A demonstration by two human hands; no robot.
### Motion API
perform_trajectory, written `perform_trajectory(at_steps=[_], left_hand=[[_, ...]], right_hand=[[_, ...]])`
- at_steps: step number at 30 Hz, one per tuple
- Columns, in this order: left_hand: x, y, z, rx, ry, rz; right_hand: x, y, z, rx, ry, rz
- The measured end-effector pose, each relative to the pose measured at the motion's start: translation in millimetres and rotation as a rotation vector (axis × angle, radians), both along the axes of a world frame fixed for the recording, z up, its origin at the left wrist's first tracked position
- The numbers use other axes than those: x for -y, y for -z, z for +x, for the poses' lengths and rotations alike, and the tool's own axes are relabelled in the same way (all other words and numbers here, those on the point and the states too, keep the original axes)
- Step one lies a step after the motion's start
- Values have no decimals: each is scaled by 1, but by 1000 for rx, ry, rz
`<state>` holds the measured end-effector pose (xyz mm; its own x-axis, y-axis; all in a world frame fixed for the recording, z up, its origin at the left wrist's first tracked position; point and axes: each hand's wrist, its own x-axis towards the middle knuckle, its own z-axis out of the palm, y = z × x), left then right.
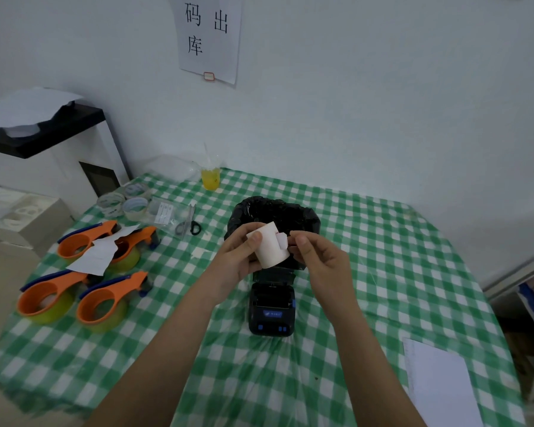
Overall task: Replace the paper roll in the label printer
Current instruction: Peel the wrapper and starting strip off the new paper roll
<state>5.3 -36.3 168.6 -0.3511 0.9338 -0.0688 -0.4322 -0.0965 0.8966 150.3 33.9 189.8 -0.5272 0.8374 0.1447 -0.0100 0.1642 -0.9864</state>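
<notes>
A white paper roll [271, 246] is held in the air above the open black label printer [272, 306]. The left hand [239, 257] grips its side; the right hand [319, 260] pinches its loose end, both forearms extended over the checked tablecloth [367, 241].

Matt white paper roll [270, 246], glossy tablecloth [367, 241]

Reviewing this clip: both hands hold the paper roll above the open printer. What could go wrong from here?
1. The right hand picks at the loose end of the roll; it could tear or unspool too far.
2. The left hand holds the roll over the bin; a slip might drop it in.
3. It could go into the printer the wrong way round.
</notes>
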Motion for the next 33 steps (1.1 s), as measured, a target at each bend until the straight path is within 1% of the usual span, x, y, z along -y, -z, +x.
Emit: perform_trajectory(at_steps=[3, 5, 7, 10, 13, 15, 19, 22, 24, 28, 31, 33], left_hand=[[-2, 0, 0, 31, -9, 24], [-3, -1, 0, 22, -26, 35], [-3, -3, 1, -8, -49, 27], [-5, -5, 3, -32, -57, 46], [-5, -8, 5, -47, -25, 61], [-6, -9, 3, -85, 21, 53], [-3, -17, -4, -186, 81, 16], [-1, -23, -4, -329, 58, -10], [-1, -25, -4, -386, 3, -2], [-3, -29, -3, -415, -49, 44], [-3, -31, -1, -409, -57, 66], [-4, -31, 1, -410, -56, 78]], right_hand=[[6, 8, -4, 69, -18, 8], [7, 10, -6, 81, -7, 33], [6, 9, -7, 63, -35, 21], [5, 4, -8, 30, -147, -32], [5, -1, -9, -38, -112, -30], [2, -1, -7, -62, -66, 14], [-9, 2, -2, -7, -51, 140], [-12, -1, 0, 3, -92, 189], [-12, -2, 0, 5, -110, 194], [-13, -5, 1, -24, -154, 126], [-15, -9, 1, -110, -168, -65], [-15, -11, 1, -106, -188, -122]])
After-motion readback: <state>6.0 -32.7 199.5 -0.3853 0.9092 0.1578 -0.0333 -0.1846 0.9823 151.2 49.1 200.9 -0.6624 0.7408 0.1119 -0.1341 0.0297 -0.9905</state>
